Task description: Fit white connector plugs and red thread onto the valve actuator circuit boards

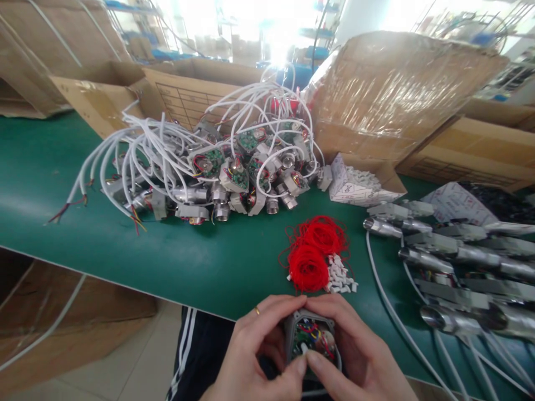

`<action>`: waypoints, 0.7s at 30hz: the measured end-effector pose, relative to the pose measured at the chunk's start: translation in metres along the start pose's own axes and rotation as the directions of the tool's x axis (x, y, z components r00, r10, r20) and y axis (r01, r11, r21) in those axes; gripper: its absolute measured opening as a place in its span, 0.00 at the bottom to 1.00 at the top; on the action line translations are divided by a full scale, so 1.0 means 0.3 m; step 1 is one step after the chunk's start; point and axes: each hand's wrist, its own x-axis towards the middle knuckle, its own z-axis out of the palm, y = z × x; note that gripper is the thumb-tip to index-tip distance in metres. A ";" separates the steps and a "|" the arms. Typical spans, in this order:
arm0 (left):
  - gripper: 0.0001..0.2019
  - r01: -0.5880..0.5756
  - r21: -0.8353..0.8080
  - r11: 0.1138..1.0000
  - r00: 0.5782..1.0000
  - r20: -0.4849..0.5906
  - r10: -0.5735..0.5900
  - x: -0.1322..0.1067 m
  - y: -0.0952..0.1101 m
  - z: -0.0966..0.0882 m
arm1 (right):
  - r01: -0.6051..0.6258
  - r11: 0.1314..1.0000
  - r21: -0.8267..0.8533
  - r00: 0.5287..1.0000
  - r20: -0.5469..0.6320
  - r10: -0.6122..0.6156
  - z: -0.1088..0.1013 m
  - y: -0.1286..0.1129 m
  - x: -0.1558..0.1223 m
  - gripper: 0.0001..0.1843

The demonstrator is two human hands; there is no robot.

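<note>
Both my hands hold one small grey housing point(310, 336) with a green circuit board and coloured wires inside, just off the near edge of the green table point(188, 262). My left hand point(259, 351), a ring on one finger, wraps its left side. My right hand point(359, 356) wraps its right side. Both thumbs press together on a small white connector at the housing's lower edge. Just beyond my fingers lie bundles of red wire point(315, 253) and a heap of little white connectors point(340, 278).
A large pile of the same housings with white cables point(209, 167) fills the table's middle. Finished units with metal barrels point(451, 262) lie in rows at the right. Cardboard boxes point(397, 94) stand behind, and a small open box of white parts point(359, 181).
</note>
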 end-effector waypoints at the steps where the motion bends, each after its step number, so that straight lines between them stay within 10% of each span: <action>1: 0.34 0.007 -0.010 1.000 1.000 -0.009 -0.007 -0.003 -0.004 0.002 | 0.002 1.000 -0.002 1.000 0.011 -0.002 0.001 0.000 -0.001 0.22; 21: 0.34 0.047 -0.185 0.982 0.999 0.000 -0.047 -0.007 -0.030 0.000 | 0.034 0.999 -0.017 0.997 0.064 -0.033 0.000 0.015 -0.026 0.24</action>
